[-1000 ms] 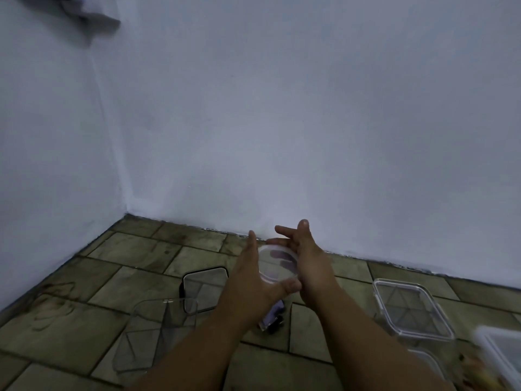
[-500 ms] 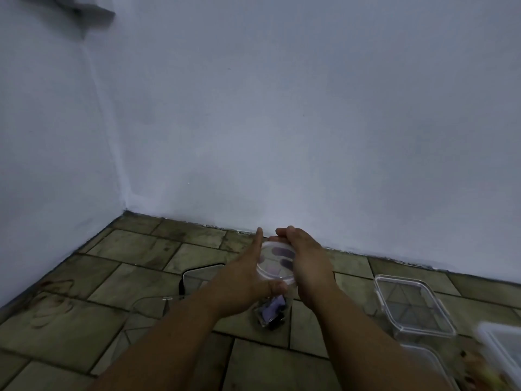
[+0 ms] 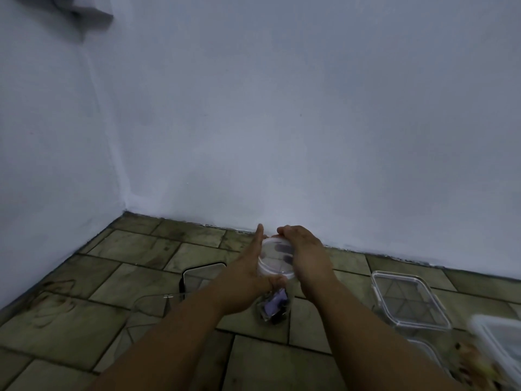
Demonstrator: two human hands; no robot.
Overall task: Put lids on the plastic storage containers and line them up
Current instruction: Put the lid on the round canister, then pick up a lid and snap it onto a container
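A round clear container (image 3: 273, 304) with purple and dark items inside stands on the tiled floor, and a round clear lid (image 3: 275, 256) sits over its top. My left hand (image 3: 248, 273) cups the lid's left side with the thumb under its near edge. My right hand (image 3: 306, 253) curls over the lid's far right rim. A square clear container with its lid on (image 3: 408, 299) rests to the right. A black-rimmed rectangular lid (image 3: 201, 279) and an open clear container (image 3: 152, 306) lie to the left, partly behind my left arm.
White walls meet in a corner at the left, close behind the containers. At the right edge sit a white-rimmed container (image 3: 499, 340) and another clear one (image 3: 423, 351), partly cut off. Dark stains mark the floor tiles (image 3: 53, 300) at left.
Both hands have moved down and slightly away with the round lid, bringing it onto the round container. My right fingers have curled over the rim.
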